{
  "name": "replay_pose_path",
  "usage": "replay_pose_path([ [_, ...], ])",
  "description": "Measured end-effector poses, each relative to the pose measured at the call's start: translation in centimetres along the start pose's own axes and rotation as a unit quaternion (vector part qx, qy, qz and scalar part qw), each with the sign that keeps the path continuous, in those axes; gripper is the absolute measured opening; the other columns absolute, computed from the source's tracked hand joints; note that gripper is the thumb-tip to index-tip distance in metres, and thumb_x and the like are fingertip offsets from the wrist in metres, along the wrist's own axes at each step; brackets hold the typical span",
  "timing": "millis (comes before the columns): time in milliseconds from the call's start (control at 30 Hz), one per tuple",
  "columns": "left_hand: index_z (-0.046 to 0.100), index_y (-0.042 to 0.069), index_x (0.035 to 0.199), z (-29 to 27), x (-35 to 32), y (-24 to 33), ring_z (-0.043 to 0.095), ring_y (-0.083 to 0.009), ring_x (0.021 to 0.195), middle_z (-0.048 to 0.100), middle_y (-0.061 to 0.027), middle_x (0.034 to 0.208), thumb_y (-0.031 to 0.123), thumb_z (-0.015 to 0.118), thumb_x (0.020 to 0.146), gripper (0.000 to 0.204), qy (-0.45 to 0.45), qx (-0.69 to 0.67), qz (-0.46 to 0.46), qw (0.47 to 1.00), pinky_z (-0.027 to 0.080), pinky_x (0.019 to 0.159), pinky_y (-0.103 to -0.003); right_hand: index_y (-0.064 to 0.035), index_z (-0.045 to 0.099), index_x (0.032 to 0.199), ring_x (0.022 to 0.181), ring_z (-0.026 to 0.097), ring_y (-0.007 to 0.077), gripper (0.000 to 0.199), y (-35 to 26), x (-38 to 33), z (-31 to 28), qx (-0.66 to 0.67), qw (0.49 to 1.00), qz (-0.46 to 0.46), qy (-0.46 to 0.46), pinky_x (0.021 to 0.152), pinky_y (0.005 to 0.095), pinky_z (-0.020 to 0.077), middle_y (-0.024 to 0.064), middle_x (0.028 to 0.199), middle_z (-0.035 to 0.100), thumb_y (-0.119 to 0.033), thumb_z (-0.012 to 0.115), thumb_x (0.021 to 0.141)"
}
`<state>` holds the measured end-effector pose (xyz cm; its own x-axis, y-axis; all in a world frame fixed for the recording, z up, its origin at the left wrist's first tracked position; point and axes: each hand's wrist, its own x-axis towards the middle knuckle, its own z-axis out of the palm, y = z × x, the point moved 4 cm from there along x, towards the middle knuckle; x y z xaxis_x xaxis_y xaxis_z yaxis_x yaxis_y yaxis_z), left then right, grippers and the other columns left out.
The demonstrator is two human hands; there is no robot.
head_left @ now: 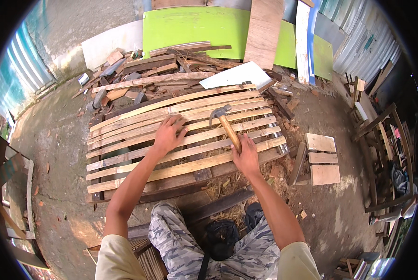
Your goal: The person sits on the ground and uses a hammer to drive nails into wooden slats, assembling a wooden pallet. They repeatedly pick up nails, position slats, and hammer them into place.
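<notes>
Pale wood slats under two hands, hammer gripped in the right

Light wooden slats (199, 164) run crosswise beneath both sets of fingers, laid side by side with narrow gaps and reaching well past the fingers on either side. On the left hand (169, 133) the fingers are unclenched and slightly bent, lying on slats around the middle of the row. On the right hand (246, 156) the fingers are wrapped around the wooden handle of a claw hammer (228, 128), low down near its end. The hammer's metal head points away from the body, beyond the right fingers and to their left, above the slats; whether it touches them cannot be told.

Near the right fingers, on their right, several flat plywood pieces (325, 174) lie on the ground. Beyond both hands are a white panel (239, 74) and a heap of scrap wood (164, 70), with a bright green board (197, 30) standing farther off. Nearer the body than the fingers, a black bag (220, 235) sits between knees in camouflage trousers (171, 233).
</notes>
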<state>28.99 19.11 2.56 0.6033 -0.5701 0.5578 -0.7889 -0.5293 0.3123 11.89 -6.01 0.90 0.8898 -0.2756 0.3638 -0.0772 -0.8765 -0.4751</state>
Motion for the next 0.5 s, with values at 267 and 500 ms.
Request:
replay_pose_path([
  [267, 0.076, 0.011, 0.112, -0.1, -2.1, 2.8, 0.058, -0.033, 0.122, 0.065, -0.0099, 0.13, 0.034, 0.072, 0.09, 0.032, -0.011, -0.008, 0.022, 1.0, 0.047, 0.103, -0.049, 0.0022, 0.055, 0.129, 0.138, 0.048, 0.0372, 0.042, -0.3, 0.1, 0.0, 0.005, 1.0, -0.009, 0.019, 0.118, 0.0492, 0.0327, 0.021, 0.133, 0.063, -0.019, 0.064, 0.094],
  [500, 0.078, 0.014, 0.108, -0.6, -3.8, 6.0, 0.059, -0.0269, 0.112, 0.067, -0.0038, 0.11, 0.029, 0.077, 0.087, 0.025, -0.066, -0.067, 0.057, 0.994, 0.046, 0.101, -0.042, 0.0017, 0.057, 0.125, 0.135, 0.05, 0.038, 0.039, -0.4, -0.2, -0.3, 0.002, 0.999, 0.0, 0.038, 0.116, 0.0501, 0.0347, 0.0207, 0.131, 0.063, -0.02, 0.065, 0.094],
])
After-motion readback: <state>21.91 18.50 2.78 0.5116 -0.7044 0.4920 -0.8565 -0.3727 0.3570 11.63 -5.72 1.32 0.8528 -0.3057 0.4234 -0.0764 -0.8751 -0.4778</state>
